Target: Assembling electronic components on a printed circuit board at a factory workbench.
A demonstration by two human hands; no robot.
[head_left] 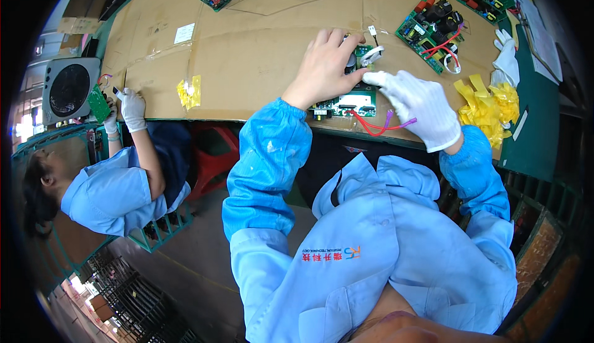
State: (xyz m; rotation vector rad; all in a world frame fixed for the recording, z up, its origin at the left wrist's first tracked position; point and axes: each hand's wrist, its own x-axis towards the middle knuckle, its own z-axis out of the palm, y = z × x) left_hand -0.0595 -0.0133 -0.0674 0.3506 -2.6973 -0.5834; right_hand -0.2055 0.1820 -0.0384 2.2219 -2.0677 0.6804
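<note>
At the table [229, 104] edge, the left hand [329, 64] is resting half-curled over the board [365, 100], the right hand [426, 104] bunching there, neither grip showing clearly. Snagged leads [385, 127] could be shifting the board.

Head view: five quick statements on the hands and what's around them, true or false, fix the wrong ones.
1. The left hand is bare. True.
2. The right hand is bare too. False: it is gloved in white.
3. Both hands are at one board. True.
4. All yellow strips lie left of the left hand. False: most lie right of the right hand.
5. A co-worker is on the person's left. True.
</note>
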